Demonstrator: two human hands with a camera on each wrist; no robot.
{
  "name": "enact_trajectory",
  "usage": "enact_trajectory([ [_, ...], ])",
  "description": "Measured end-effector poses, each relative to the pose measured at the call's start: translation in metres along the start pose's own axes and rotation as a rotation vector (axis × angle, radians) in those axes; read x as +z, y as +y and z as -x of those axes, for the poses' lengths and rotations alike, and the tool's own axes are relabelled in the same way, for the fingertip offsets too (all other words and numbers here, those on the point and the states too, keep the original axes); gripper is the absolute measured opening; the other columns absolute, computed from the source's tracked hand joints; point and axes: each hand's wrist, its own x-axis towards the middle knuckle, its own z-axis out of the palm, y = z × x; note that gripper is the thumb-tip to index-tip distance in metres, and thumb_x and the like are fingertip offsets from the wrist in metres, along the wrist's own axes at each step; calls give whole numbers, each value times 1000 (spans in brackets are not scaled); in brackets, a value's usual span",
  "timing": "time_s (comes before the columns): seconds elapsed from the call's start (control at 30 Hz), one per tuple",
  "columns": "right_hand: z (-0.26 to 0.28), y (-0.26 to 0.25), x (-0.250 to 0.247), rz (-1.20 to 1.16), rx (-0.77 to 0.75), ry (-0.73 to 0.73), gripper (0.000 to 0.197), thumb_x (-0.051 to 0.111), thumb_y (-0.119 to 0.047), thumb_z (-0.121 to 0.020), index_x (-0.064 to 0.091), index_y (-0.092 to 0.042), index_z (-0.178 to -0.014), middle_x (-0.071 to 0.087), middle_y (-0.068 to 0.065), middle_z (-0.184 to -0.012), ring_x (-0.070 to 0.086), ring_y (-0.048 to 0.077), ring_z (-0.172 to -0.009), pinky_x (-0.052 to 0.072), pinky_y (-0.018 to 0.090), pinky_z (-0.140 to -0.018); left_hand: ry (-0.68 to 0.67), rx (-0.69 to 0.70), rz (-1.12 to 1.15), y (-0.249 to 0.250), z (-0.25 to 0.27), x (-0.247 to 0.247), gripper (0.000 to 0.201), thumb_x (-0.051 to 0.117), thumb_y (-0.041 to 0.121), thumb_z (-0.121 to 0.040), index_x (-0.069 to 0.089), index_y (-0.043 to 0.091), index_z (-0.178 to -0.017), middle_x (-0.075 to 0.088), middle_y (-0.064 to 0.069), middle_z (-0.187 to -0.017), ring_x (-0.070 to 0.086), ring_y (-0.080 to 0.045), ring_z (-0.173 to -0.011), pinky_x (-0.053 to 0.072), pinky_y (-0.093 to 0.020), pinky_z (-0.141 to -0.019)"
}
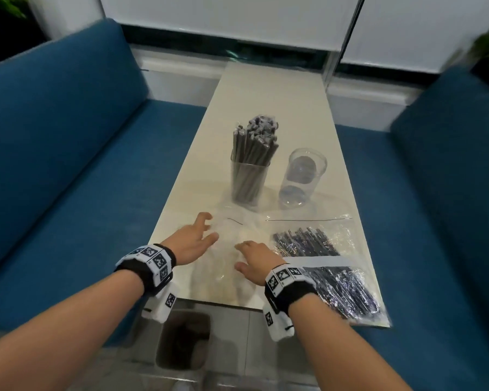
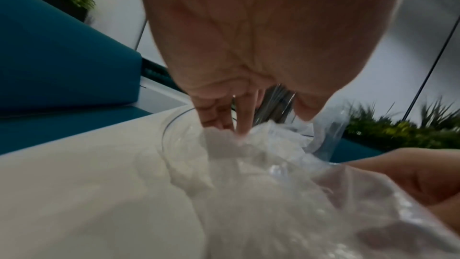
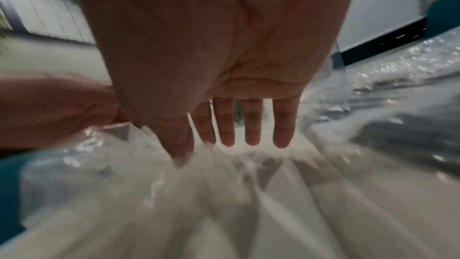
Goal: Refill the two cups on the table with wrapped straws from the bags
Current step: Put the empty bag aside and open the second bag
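Both hands, left hand [image 1: 194, 242] and right hand [image 1: 256, 259], rest spread-fingered, gripping nothing, on the near crumpled clear plastic bag [image 1: 232, 249]; the right clear plastic cup [image 1: 302, 177] stands empty; a careless tug could topple the left straw-filled cup [image 1: 249, 179].

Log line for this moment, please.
left cup full | right cup empty | both hands, left and right, open on clear bag

Right hand [image 3: 219, 56] motion-blurred over clear bag [image 3: 224, 194], dark straw bag [image 1: 336, 277] partly behind right wrist, contents smeared
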Motion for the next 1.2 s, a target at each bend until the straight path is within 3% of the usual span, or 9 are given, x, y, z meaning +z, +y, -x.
enact_trajectory([
  [0.17,9,5,-12,-79,5,67,59,48,-41,-105,36,-20,-159,38,7,-163,35,31,-148,33,48,-121,68,57,-193,10,-2,-11,51,59,34,-101,47,24,-151,39,-8,-156,39,-34,-141,33,-45,-117],
  [0.3,67,47,-41,-319,70,421,43,58,-36,-102,60,-20,-142,56,3,-146,50,22,-135,38,41,-117,241,183,-123,33,18,-30,50,65,38,-98,53,26,-145,46,-3,-143,54,-26,-125,49,-41,-105],
  [0.4,111,118,-49,-320,399,668,37,65,-31,-98,66,-18,-133,59,6,-141,51,27,-130,40,40,-112,457,335,-105,59,41,-35,34,66,30,-98,64,23,-130,57,1,-123,58,-20,-102,51,-34,-85],
  [0.57,126,197,-28,-540,778,404,116,84,-54,-77,17,-14,-163,33,13,-165,39,37,-148,37,51,-119,229,541,-9,126,55,1,12,64,25,-98,72,25,-107,63,15,-85,57,-3,-70,43,-17,-66],
  [0.63,126,202,-21,-685,733,412,108,89,-40,-75,28,-12,-159,53,13,-152,58,32,-127,49,39,-105,47,552,-41,152,48,29,18,59,32,-101,73,23,-109,63,15,-85,57,-1,-70,45,-18,-69],
  [0.77,144,196,-17,-706,542,624,26,75,-13,-86,72,-27,-107,74,3,-110,67,25,-96,48,29,-78,-126,300,58,189,29,71,39,49,53,-103,70,21,-108,72,5,-89,68,-9,-72,56,-29,-74],
  [0.87,177,175,-17,-685,268,892,31,73,0,-86,66,-30,-91,69,-4,-105,66,16,-99,52,32,-87,-111,96,535,208,23,73,46,47,62,-100,61,20,-108,71,-11,-87,73,-22,-66,63,-41,-64],
  [1.0,217,124,-11,-482,-183,999,34,75,3,-84,65,-27,-96,61,-1,-133,59,3,-124,47,13,-98,-48,-40,1002,233,21,47,65,54,74,-90,54,11,-106,61,-12,-82,67,-32,-63,62,-47,-62],
  [1.2,224,105,6,-293,-286,605,43,68,-43,-89,53,-53,-127,53,-14,-139,57,-2,-119,44,6,-93,6,43,969,242,23,32,10,70,11,-96,60,11,-95,64,-11,-85,61,-19,-62,55,-31,-48],
])
